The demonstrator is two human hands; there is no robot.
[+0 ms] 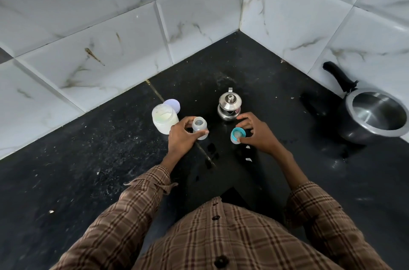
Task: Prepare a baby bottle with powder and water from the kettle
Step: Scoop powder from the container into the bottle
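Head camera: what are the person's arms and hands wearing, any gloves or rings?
Both hands are bare: the left hand and the right hand show no gloves, and no rings or watch are visible. Both arms wear long sleeves of a brown plaid shirt with dark buttons, cuffs loose on the forearms.

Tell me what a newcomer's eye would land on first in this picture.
First, the two hands at the centre of the black counter: the left hand grips an open baby bottle, and the right hand holds its teal cap. Just behind stand an open powder jar on the left and a shiny steel kettle. A dark pressure cooker sits far right by the tiled wall.
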